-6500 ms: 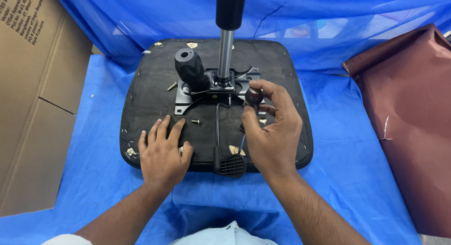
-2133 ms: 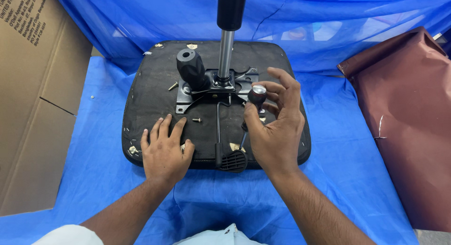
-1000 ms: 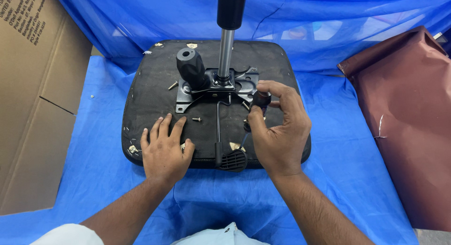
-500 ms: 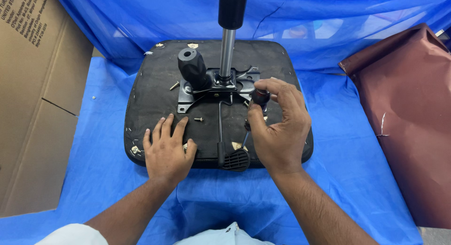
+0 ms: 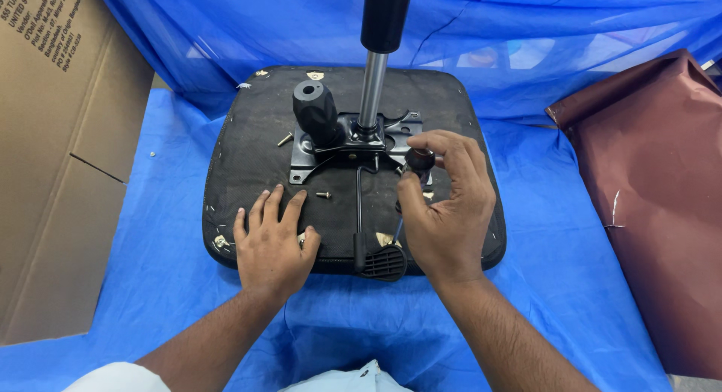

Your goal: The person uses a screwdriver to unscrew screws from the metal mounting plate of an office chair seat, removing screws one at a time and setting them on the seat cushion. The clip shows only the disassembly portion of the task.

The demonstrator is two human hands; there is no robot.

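Observation:
An upturned black chair seat (image 5: 241, 144) lies on a blue sheet, with a metal tilt plate (image 5: 342, 140) on it and a gas cylinder (image 5: 376, 61) standing up from the plate. My left hand (image 5: 272, 245) rests flat and open on the seat's near left part. My right hand (image 5: 444, 208) grips the dark round handle of a screwdriver (image 5: 418, 162), held upright at the plate's right side. Its tip is hidden by my fingers. A black knob (image 5: 316, 110) sits on the plate's left. Two loose screws (image 5: 323, 194) lie on the seat.
A large cardboard box (image 5: 60, 151) stands at the left. A dark red bag (image 5: 654, 204) lies at the right. The black lever with a ribbed paddle (image 5: 380, 260) reaches to the seat's near edge. The blue sheet (image 5: 541, 287) covers the floor and backdrop.
My right hand opened briefly around the screwdriver handle, then closed on it again and turned it. My left hand stayed flat on the seat.

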